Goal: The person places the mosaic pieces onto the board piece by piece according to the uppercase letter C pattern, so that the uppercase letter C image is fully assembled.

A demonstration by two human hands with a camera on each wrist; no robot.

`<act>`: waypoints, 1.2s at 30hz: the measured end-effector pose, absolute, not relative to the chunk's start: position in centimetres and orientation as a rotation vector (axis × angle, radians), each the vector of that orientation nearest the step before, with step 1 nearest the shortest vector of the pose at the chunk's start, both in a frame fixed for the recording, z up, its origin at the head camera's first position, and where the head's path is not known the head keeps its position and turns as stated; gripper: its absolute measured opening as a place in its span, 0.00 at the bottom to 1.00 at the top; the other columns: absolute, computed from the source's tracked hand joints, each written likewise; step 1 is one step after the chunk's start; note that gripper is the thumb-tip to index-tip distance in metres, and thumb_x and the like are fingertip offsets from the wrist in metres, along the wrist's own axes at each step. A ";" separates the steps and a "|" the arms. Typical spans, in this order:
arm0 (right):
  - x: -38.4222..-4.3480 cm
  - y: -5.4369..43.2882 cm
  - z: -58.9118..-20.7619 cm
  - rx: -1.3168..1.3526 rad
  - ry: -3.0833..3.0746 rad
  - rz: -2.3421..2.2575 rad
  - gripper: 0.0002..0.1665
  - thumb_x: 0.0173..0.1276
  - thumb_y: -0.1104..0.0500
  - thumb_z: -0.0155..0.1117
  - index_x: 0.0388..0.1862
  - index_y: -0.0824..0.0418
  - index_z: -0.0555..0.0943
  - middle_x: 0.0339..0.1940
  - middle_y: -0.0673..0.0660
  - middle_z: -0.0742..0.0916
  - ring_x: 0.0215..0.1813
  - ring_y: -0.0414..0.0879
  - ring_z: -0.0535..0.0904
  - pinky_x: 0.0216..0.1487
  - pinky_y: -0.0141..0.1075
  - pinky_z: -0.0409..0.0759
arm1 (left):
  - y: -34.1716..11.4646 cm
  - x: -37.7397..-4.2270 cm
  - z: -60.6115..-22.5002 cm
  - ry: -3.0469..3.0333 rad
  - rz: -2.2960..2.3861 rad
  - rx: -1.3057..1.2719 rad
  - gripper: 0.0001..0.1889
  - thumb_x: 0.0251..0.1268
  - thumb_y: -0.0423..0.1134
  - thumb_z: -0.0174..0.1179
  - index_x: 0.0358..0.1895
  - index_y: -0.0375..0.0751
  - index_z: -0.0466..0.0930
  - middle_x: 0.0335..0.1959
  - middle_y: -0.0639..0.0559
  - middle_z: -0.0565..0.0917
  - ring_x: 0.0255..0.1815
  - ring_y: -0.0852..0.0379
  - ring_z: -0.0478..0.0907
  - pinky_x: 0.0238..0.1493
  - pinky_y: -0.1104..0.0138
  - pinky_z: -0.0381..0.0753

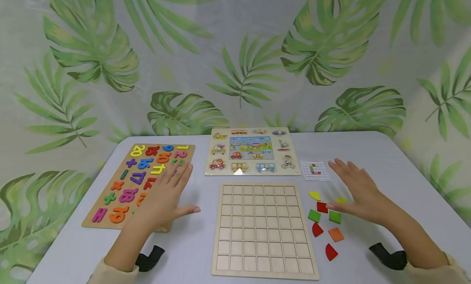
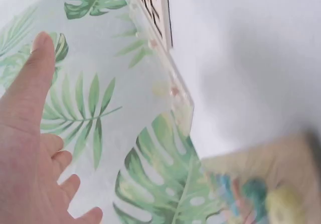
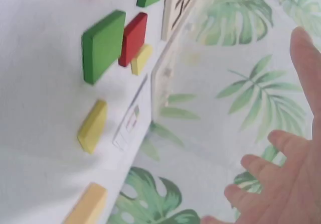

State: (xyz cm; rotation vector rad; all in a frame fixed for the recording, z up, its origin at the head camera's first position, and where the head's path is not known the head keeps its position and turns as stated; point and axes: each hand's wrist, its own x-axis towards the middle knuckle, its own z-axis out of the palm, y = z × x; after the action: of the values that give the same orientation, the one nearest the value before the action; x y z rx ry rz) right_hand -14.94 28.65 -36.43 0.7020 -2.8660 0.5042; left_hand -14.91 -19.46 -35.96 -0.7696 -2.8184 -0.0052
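Note:
My left hand (image 1: 162,200) is held over the right side of a wooden number board (image 1: 104,225), fingers straight and thumb spread, with nothing in its grasp. Bare palm and thumb also show in the left wrist view, where the hand (image 2: 25,148) is at the left edge. On the other side, my right hand (image 1: 357,194) hovers with extended fingers above loose coloured tiles. Its thumb tip overlaps a red square tile (image 1: 321,207) in the head view. Around it lie green squares (image 1: 335,217), an orange square (image 1: 336,234), red quarter-circles (image 1: 331,252) and yellow pieces (image 1: 315,195).
A wooden grid board (image 1: 265,222) with bare cells lies between the hands. Behind it are a picture puzzle (image 1: 252,153) and a small pattern card (image 1: 315,175). Black wrist straps (image 1: 390,257) show near both sleeves. A leaf-print cloth (image 1: 184,71) hangs behind the white table.

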 end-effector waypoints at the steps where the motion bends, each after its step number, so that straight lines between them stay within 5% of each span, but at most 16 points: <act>1: -15.1 28.5 -36.6 0.706 -2.879 0.576 0.61 0.48 0.40 0.69 0.72 0.53 0.45 0.70 0.65 0.54 0.67 0.66 0.44 0.59 0.66 0.41 | -19.2 -14.9 -36.3 -2.803 -0.046 -0.796 0.55 0.48 0.72 0.50 0.71 0.39 0.39 0.72 0.46 0.40 0.70 0.47 0.32 0.66 0.50 0.38; 9: -16.2 27.7 -38.7 0.710 -2.970 0.957 0.49 0.56 0.46 0.65 0.71 0.52 0.52 0.68 0.64 0.59 0.63 0.64 0.58 0.54 0.62 0.61 | -16.5 -14.5 -39.0 -2.797 -0.305 -0.923 0.54 0.49 0.67 0.55 0.70 0.37 0.40 0.71 0.45 0.46 0.69 0.49 0.44 0.65 0.57 0.51; 15: -16.7 27.7 -40.1 0.639 -3.063 1.081 0.39 0.61 0.52 0.62 0.67 0.61 0.58 0.62 0.67 0.66 0.54 0.60 0.68 0.47 0.52 0.74 | -15.2 -13.9 -40.3 -2.909 -0.561 -0.882 0.51 0.49 0.61 0.60 0.70 0.37 0.46 0.70 0.45 0.50 0.68 0.49 0.49 0.63 0.60 0.54; 29: -17.5 27.6 -41.8 0.640 -3.014 0.974 0.20 0.60 0.66 0.61 0.53 0.65 0.73 0.47 0.58 0.78 0.44 0.50 0.73 0.45 0.43 0.76 | -14.6 -12.4 -43.3 -3.036 -0.933 -0.819 0.42 0.58 0.53 0.56 0.69 0.33 0.49 0.68 0.41 0.55 0.68 0.47 0.50 0.64 0.57 0.52; 36: -17.6 27.1 -42.0 0.536 -3.017 0.956 0.18 0.60 0.61 0.62 0.49 0.65 0.76 0.35 0.53 0.78 0.36 0.45 0.71 0.35 0.31 0.75 | -14.4 -11.8 -43.8 -3.009 -0.983 -0.809 0.36 0.62 0.49 0.55 0.67 0.34 0.54 0.68 0.43 0.55 0.68 0.47 0.49 0.64 0.55 0.53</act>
State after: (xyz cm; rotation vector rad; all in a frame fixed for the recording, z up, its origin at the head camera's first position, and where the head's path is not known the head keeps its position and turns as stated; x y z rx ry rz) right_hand -17.63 27.09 -41.99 0.5361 -3.0166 0.9556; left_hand -11.75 -14.36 -43.82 -0.8090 -3.0088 -0.9826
